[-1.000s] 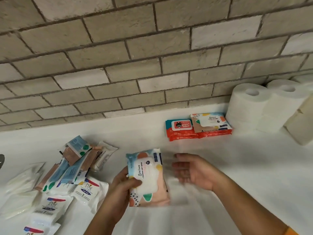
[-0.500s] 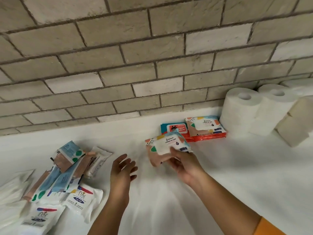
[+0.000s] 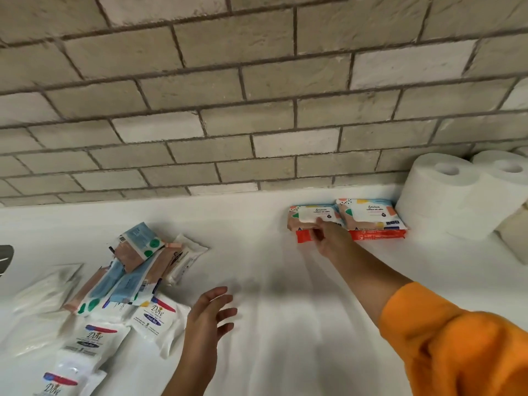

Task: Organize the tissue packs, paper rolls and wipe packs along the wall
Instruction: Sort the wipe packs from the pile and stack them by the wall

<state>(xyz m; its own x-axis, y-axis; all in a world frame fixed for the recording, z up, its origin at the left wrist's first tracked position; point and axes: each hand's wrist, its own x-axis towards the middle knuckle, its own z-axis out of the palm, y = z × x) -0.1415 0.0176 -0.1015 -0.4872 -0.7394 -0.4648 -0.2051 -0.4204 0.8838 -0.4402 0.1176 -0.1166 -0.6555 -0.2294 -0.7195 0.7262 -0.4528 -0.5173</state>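
Head view: your right hand (image 3: pixel 324 237) sets a wipe pack (image 3: pixel 310 217) on the red pack by the wall.

A second ago your left hand (image 3: pixel 207 315) held this pack; now your right hand pinches its near edge at 1 o'clock, beside the second stack (image 3: pixel 370 217) and the paper rolls (image 3: pixel 445 192), so one more pack is sorted. Your left hand is spread and empty near the loose packs (image 3: pixel 123 270) at 9 o'clock. The tabletop (image 3: pixel 243 224) along the wall at 12 o'clock is free for them.
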